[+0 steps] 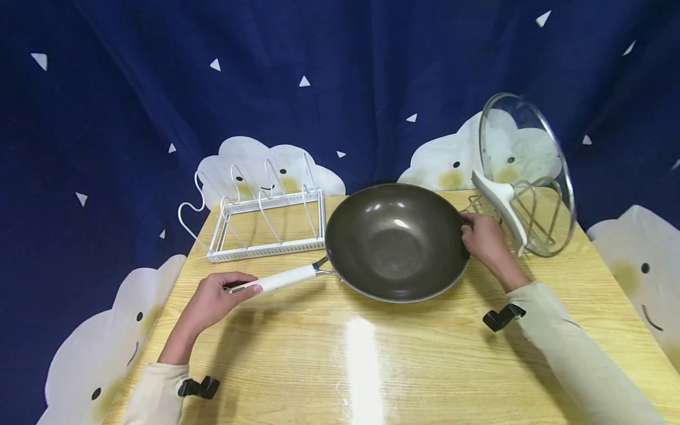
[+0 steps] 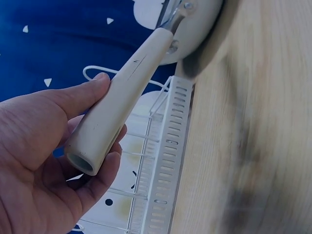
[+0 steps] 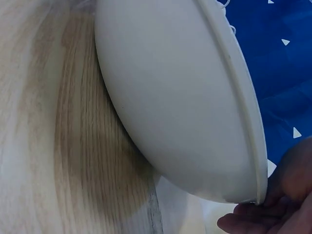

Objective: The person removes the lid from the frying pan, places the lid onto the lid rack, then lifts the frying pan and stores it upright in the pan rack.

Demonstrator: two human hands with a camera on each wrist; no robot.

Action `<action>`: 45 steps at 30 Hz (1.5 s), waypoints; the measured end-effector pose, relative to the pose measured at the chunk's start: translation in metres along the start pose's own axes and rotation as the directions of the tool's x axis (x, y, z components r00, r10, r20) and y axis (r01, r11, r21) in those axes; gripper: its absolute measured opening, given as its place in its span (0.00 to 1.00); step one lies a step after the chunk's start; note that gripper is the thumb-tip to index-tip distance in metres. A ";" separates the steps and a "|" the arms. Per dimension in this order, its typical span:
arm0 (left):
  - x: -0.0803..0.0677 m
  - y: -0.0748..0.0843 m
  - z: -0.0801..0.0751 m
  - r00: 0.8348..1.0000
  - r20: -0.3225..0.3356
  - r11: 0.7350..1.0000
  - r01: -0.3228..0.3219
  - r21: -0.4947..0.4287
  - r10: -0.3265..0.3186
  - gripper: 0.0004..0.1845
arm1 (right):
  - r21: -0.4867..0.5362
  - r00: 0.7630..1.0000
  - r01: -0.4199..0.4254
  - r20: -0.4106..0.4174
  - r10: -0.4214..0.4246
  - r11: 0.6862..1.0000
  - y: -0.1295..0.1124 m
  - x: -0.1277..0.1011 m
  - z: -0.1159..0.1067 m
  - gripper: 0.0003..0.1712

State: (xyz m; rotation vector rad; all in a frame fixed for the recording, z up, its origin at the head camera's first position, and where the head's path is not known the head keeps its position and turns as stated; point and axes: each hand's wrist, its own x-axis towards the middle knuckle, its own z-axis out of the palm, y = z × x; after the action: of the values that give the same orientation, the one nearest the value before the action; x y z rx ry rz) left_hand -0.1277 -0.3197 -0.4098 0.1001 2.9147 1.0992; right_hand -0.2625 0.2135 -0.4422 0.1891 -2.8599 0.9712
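Observation:
A wok (image 1: 397,242) with a dark inside, a pale outside (image 3: 175,97) and a white handle (image 1: 287,278) is at the middle of the table, tilted with its inside facing me. My left hand (image 1: 215,298) grips the end of that handle, thumb along one side and fingers curled beneath, as the left wrist view shows. At the opposite side, my right hand (image 1: 484,239) pinches the rim. In the right wrist view its fingers (image 3: 243,222) lie at the rim's lower end, and the wok's underside is close over the wood.
A white wire rack (image 1: 268,249) stands at the back left, just behind the handle. On the back right, a glass lid (image 1: 523,127) with a white handle leans upright in a wire stand (image 1: 555,206). Behind the wooden table (image 1: 287,366) hangs a blue curtain (image 1: 361,71).

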 end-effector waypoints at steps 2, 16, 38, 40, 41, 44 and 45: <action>-0.002 0.001 0.000 1.000 0.002 1.000 0.011 -0.009 -0.011 0.17 | -0.004 1.000 -0.001 0.005 0.001 1.000 -0.001 0.002 0.001 0.23; -0.013 0.010 0.009 0.993 0.066 0.984 0.107 -0.140 -0.099 0.17 | -0.022 0.996 -0.078 0.036 0.078 0.997 -0.005 0.017 0.002 0.25; -0.028 0.027 0.020 0.970 0.130 0.947 0.230 -0.224 -0.205 0.19 | -0.070 0.995 -0.093 -0.054 0.089 0.993 -0.011 0.041 0.012 0.25; -0.028 0.028 0.020 0.969 0.131 0.949 0.233 -0.215 -0.208 0.19 | -0.069 0.994 -0.098 -0.049 0.095 0.993 -0.012 0.042 0.012 0.25; -0.029 0.029 0.019 0.969 0.130 0.949 0.234 -0.210 -0.210 0.19 | -0.070 0.994 -0.099 -0.045 0.096 0.993 -0.012 0.043 0.012 0.25; -0.030 0.030 0.019 0.967 0.135 0.949 0.240 -0.206 -0.215 0.19 | -0.072 0.995 -0.100 -0.034 0.097 0.992 -0.012 0.046 0.012 0.26; -0.030 0.031 0.019 0.967 0.140 0.948 0.241 -0.207 -0.215 0.19 | -0.070 0.995 -0.101 -0.031 0.099 0.992 -0.012 0.046 0.012 0.26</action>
State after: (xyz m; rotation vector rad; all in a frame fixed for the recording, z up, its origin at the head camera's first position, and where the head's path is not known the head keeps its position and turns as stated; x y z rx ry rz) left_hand -0.0954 -0.2865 -0.4035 -0.1685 2.5993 1.3189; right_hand -0.3071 0.1926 -0.4372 0.0252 -2.8975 0.8794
